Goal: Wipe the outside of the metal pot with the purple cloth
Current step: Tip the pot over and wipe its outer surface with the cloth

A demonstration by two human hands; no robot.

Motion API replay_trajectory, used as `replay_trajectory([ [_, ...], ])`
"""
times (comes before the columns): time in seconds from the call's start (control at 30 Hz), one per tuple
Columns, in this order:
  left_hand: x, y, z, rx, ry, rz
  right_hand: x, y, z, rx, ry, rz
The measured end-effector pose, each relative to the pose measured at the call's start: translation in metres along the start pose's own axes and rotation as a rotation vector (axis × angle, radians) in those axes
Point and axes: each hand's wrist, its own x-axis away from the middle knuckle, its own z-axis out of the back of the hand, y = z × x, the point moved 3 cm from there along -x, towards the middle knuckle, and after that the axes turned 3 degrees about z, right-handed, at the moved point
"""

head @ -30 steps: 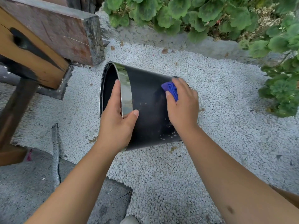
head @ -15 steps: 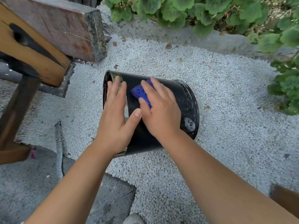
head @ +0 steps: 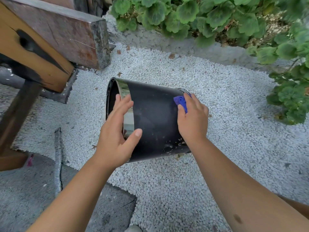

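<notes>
Head view: I see the metal pot (head: 153, 118) lying on its side on white gravel (head: 225, 131). My left hand (head: 117, 138) steadies the rim, fingers straight — my right hand (head: 192, 119) grips the purple cloth (head: 181, 102) against the pot's base end.

One pot (head: 155, 118) – one cloth (head: 181, 102) – two hands (head: 117, 136) (head: 192, 119).

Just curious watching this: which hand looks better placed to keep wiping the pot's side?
The right hand: it already holds the purple cloth against the metal pot near its base. The left hand steadies the shiny rim end.
</notes>
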Motion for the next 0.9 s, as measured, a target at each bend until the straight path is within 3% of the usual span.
replay_trajectory([
  [0.1,0.006,-0.003,-0.005,-0.081,-0.146,-0.057,0.000,-0.001,0.001,0.001,0.006,-0.005],
  [0.33,0.001,-0.011,-0.007,-0.043,-0.107,-0.023,0.014,-0.070,0.023,-0.198,0.070,0.224],
  [0.5,-0.003,-0.007,-0.010,0.128,-0.130,-0.029,0.050,-0.127,0.012,-0.319,0.124,0.339],
  [0.7,-0.003,-0.007,-0.010,0.021,-0.113,-0.010,0.050,-0.105,-0.005,-0.232,0.232,0.404],
  [0.9,0.002,-0.021,-0.005,-0.014,-0.064,0.024,0.037,-0.054,-0.011,-0.161,0.166,0.225],
])
